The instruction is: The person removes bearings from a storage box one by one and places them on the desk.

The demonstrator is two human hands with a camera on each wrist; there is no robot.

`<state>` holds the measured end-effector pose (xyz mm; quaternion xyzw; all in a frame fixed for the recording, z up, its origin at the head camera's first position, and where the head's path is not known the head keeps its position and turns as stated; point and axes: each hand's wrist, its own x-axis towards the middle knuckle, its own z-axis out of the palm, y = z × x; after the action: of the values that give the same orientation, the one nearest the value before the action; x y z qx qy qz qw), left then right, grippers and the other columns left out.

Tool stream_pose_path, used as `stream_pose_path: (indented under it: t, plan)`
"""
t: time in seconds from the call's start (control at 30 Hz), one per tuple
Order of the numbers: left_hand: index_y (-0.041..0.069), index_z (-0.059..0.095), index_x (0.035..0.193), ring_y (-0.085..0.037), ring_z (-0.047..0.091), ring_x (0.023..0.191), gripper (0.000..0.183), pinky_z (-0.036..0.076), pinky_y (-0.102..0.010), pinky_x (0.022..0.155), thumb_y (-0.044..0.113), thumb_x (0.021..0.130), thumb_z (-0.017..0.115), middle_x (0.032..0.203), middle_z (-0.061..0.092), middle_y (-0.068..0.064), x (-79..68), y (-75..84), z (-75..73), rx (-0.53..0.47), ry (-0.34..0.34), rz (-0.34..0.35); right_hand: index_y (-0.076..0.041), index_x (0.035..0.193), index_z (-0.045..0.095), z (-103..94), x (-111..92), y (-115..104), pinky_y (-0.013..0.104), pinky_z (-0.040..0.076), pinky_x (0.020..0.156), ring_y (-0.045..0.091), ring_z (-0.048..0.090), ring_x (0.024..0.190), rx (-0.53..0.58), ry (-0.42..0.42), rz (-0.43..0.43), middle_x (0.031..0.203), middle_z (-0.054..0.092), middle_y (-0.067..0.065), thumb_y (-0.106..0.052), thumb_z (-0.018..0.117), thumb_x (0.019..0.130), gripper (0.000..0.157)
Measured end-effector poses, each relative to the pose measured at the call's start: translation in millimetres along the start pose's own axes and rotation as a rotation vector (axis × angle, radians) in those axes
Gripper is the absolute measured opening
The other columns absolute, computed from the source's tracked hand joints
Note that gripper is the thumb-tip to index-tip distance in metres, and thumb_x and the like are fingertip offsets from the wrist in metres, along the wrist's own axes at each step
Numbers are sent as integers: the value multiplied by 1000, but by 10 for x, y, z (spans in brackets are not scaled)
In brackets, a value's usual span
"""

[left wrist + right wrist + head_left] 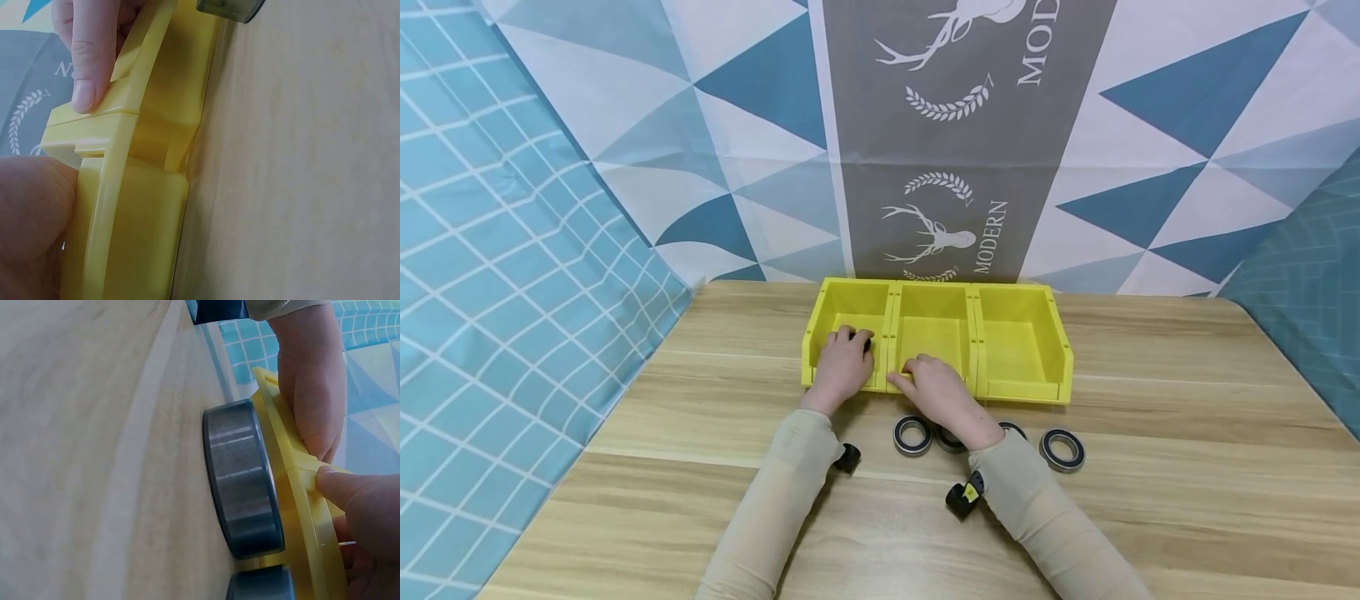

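In the head view my left hand (844, 364) reaches into the left compartment of a yellow three-part bin (1024, 390). Its curled fingers hold a dark object (868, 343), mostly hidden, that looks like a bearing. My right hand (942, 392) grips the front rim of the middle compartment; in the right wrist view its thumb presses near the divider and its fingers are inside. Black-sealed steel bearings lie in front of the bin: one on the left (912, 452), two partly covered by my right wrist, and one on the right (1078, 451).
The bin stands on a wood-grain table (1187, 500), close to a patterned cloth backdrop (940, 150). Blue checked cloth (512, 292) hangs along the left side. A dark wrist camera (962, 500) juts from the right sleeve, beside the bearings.
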<state>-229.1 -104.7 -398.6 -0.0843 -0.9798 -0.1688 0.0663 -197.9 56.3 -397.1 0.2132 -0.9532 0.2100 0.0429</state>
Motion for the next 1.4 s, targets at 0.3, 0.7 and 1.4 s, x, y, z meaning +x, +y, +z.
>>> stream_pose_path:
  t: [0.3, 0.7, 1.4]
  plan:
    - [11, 53, 126, -35, 42, 110, 38, 40, -46, 89, 21, 90, 51, 126, 47, -17, 13, 0, 7, -27, -6, -34, -3, 86, 67, 8, -7, 3, 32, 46, 64, 18, 55, 69, -17, 3, -3, 75, 58, 6, -39, 48, 92, 41]
    - [8, 57, 112, -33, 46, 102, 29, 44, -43, 80, 22, 86, 56, 113, 51, -17, 3, -6, 10, -41, 21, -53, -3, 88, 67, 11, -20, 3, 33, 46, 65, 19, 56, 70, -28, -5, -16, 76, 58, 6, -39, 47, 92, 41]
    - [13, 62, 103, -29, 45, 101, 19, 47, -46, 70, 22, 87, 56, 111, 52, -11, -11, 13, -35, -52, -7, -73, -2, 90, 67, -2, -21, -14, 35, 46, 69, 21, 56, 74, -36, -14, -17, 80, 59, 8, -39, 46, 93, 42]
